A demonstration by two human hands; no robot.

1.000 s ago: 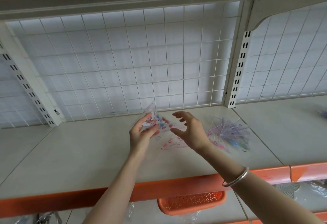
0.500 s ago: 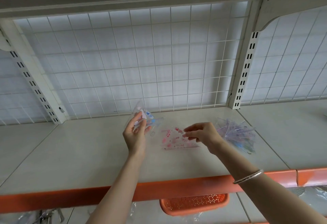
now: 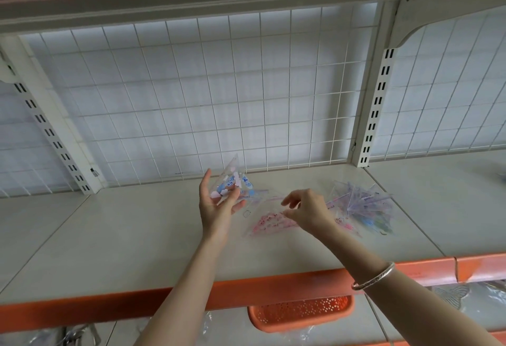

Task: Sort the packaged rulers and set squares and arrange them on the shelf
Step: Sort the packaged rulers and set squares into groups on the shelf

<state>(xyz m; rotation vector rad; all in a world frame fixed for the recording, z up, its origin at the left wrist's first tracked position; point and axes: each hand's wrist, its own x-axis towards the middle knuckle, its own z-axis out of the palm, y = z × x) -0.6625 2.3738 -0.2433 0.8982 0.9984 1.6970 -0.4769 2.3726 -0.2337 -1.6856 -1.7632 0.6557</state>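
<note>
Mid-sort, apparently by print colour.

Left of centre: left hand (image 3: 219, 206) raised off the beige shelf board (image 3: 123, 236), thumb and fingers grasping a clear triangular set-square packet with blue print (image 3: 232, 181). Packet tilted up, top corner towards the white wire grid back panel (image 3: 219, 99).

Just right: right hand (image 3: 309, 211), fingers curled, pinching the far edge of a clear triangular set-square packet with pink print (image 3: 269, 224). Pink packet flat on the board, apart from the blue one. Silver bangle (image 3: 375, 277) on that wrist.

Further right: loose heap of clear packaged rulers and set squares (image 3: 361, 206), fanned at all angles, unsorted by the look of it.

Below the shelf's front edge, near: orange perforated plastic basket (image 3: 301, 315), contents not visible.

Next, probably:
- Set the blue packet down in its own spot, left of the pink one, no overlap.
- Square up the pink one.
- Then draw from the heap one at a time.

Thin flat pieces in slick film, so likely best picked up at an edge or corner, not pressed from above.
</note>
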